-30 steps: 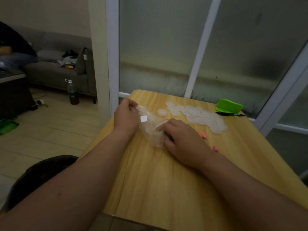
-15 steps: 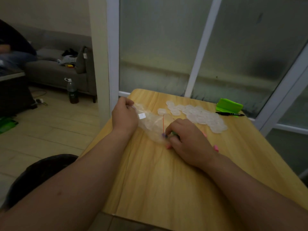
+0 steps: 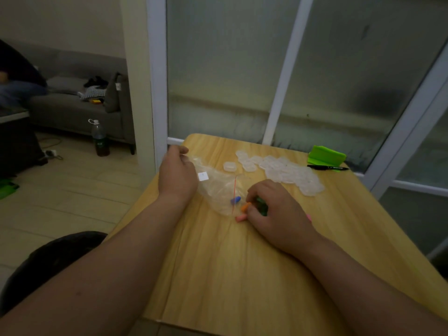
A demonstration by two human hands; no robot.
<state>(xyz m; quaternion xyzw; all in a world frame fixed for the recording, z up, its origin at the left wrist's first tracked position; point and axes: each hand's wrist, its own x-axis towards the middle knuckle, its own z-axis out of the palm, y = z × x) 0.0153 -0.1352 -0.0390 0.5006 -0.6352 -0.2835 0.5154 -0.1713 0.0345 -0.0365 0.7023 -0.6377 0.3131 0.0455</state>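
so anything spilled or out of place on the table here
Only small things: a pink piece lies loose on the table just outside the clear bag, by the right hand that grips a green piece, and a second pink piece lies right of that hand. Nothing looks damaged.

Right grip (image 3: 274, 209) covers most of a green piece (image 3: 262, 204); a pink piece (image 3: 308, 217) peeks from behind it, both too small to identify.

The wooden bench (image 3: 242, 275) has a clear bag (image 3: 215, 187) on it, with a blue bit (image 3: 235, 200) in it. An orange bit (image 3: 245, 206) and a pink bit (image 3: 240, 218) lie just beside the bag. Farther back are a pile of clear boxes (image 3: 286, 170), a black pen (image 3: 327, 168) and a green thing (image 3: 326, 156).
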